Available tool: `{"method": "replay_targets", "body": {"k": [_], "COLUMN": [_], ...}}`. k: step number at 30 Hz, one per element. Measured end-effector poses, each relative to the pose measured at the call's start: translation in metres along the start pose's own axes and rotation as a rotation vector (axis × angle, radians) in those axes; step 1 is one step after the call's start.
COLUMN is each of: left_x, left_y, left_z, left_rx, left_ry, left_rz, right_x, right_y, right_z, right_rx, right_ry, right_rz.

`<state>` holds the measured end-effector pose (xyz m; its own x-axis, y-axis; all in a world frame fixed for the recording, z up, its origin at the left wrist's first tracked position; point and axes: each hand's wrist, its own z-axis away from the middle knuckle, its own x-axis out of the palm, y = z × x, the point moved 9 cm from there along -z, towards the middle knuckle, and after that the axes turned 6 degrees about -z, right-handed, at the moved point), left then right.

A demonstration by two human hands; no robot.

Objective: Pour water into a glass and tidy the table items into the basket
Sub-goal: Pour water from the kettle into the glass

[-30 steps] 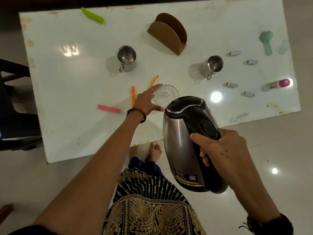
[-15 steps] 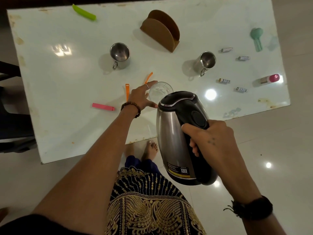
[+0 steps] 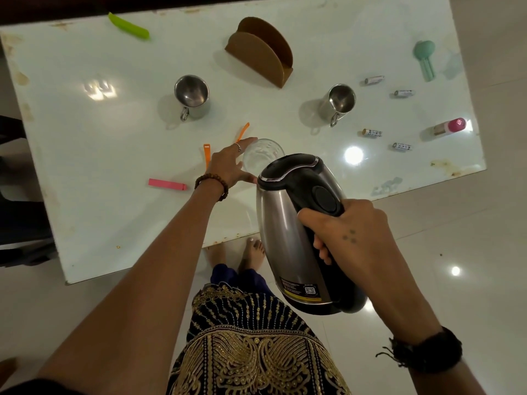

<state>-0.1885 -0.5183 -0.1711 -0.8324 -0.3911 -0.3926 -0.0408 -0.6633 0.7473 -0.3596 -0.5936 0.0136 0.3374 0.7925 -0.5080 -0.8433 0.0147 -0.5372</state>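
Observation:
A clear glass (image 3: 261,155) stands upright near the front middle of the white table (image 3: 85,155). My left hand (image 3: 228,165) wraps around its left side, thumb at the front. My right hand (image 3: 350,232) grips the black handle of a steel electric kettle (image 3: 288,223). The kettle is tilted forward, with its lid end right over the glass rim. Whether water is flowing is hidden behind the kettle. No basket shows in the head view.
Two steel mugs (image 3: 191,94) (image 3: 340,100), a brown napkin holder (image 3: 261,51), green (image 3: 128,25), pink (image 3: 166,184) and two orange clips (image 3: 207,155) (image 3: 243,132), several batteries (image 3: 372,133), a pink-capped bottle (image 3: 447,127) and a teal tool (image 3: 425,59) lie on the table.
The kettle has moved forward and a little left toward the glass, its lid end now over the rim. My left hand stays on the glass.

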Motion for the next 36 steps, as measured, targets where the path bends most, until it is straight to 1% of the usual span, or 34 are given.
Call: {"method": "replay_targets", "body": {"k": [12, 36], "left_x": [0.001, -0.001], "left_y": [0.000, 0.004], "left_z": [0.000, 0.002], "left_rx": [-0.009, 0.018], "left_ry": [-0.022, -0.010], "left_rz": [0.048, -0.065], "right_x": [0.000, 0.006], "right_y": [-0.005, -0.010], "right_z": [-0.002, 0.001], "right_rx": [0.006, 0.003], "right_ry": [-0.008, -0.012], "right_rz": [0.061, 0.073]}}
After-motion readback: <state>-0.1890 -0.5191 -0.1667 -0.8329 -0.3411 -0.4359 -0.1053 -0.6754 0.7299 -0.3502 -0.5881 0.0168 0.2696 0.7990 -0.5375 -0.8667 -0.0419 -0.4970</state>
